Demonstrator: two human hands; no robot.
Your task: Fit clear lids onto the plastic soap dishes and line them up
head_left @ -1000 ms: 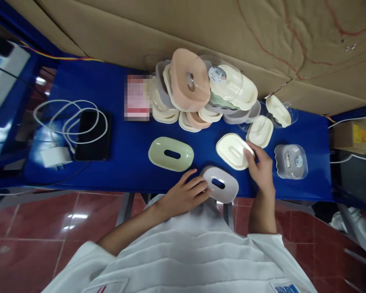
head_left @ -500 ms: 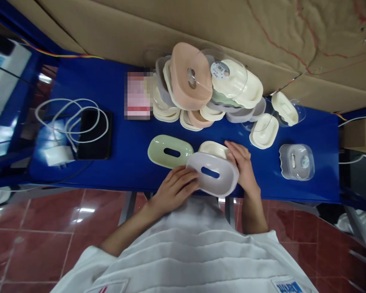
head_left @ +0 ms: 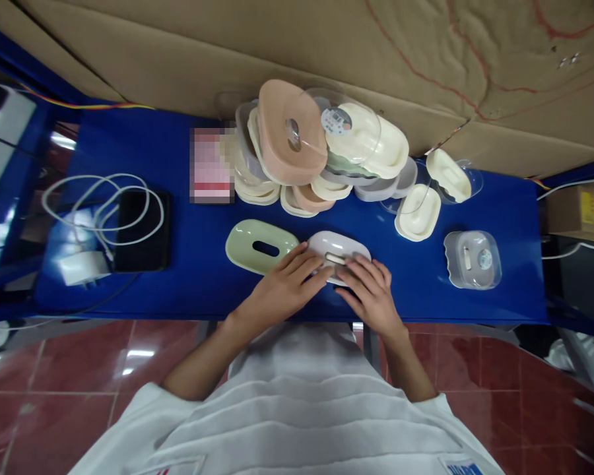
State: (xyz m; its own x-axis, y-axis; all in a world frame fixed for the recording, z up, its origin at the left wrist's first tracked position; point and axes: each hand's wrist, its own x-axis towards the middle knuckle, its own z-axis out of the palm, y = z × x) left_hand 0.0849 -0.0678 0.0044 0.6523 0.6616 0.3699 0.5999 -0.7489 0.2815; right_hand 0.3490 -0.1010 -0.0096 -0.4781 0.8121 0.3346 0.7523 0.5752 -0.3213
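A pale grey oval lid [head_left: 339,248] with a slot in its top lies on the blue table [head_left: 475,310] near the front edge; the cream tray seen earlier is hidden beneath it. My left hand [head_left: 287,287] rests on the lid's left end with its fingers stretched flat. My right hand [head_left: 369,293] covers the lid's near right side, fingers also flat and spread. Neither hand wraps round anything. A pale green slotted lid [head_left: 260,245] lies just left of my left hand.
A pile of pink, cream and grey box parts [head_left: 307,145] stands at the back. A cream tray [head_left: 418,212], a cream piece under a clear cover [head_left: 448,175] and a clear-covered grey box [head_left: 472,259] lie right. A phone [head_left: 141,231] and white charger cable [head_left: 99,211] lie left.
My right hand drew the cream tray toward me while my left lifted the grey lid over it. The lid now sits down on the tray with both hands flat on top.
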